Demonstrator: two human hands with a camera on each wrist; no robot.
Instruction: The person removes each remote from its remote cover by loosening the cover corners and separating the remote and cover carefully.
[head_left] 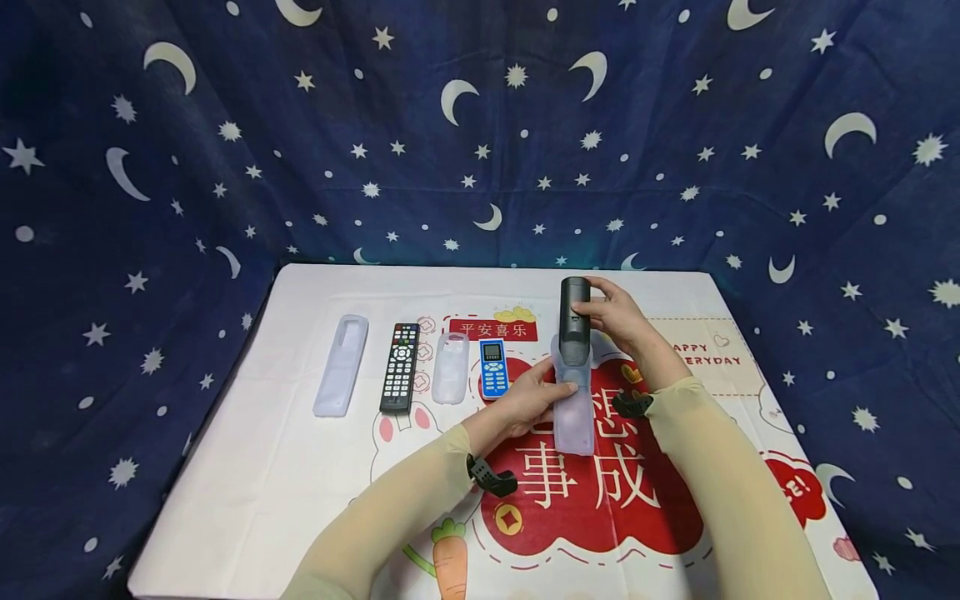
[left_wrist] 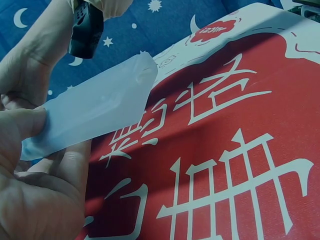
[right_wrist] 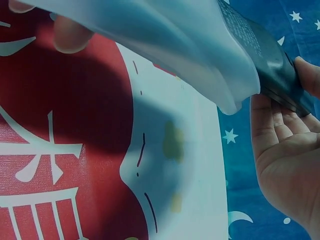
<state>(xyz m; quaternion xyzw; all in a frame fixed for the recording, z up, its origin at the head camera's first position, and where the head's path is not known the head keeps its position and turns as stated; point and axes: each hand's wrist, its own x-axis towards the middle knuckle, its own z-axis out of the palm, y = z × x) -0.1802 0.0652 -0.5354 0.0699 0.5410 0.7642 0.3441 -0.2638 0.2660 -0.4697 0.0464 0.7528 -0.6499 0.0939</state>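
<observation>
My left hand (head_left: 527, 402) pinches a translucent, pale silicone remote cover (head_left: 573, 427) around its middle, thumb on the near face. In the left wrist view the cover's closed end (left_wrist: 107, 97) points away from the palm. My right hand (head_left: 621, 323) grips a dark remote control (head_left: 575, 310) by its far end, back side up. The remote's near end sits in the mouth of the cover, as the right wrist view shows at the cover's flared edge (right_wrist: 235, 82). Most of the remote's length is outside. Both are held above the table.
To the left lie a long translucent cover (head_left: 342, 367), a black remote with many buttons (head_left: 401, 367), a shorter translucent cover (head_left: 451, 368) and a blue remote with a small screen (head_left: 493, 368). The printed tablecloth (head_left: 247, 467) reaches back to a starry blue curtain (head_left: 420, 192).
</observation>
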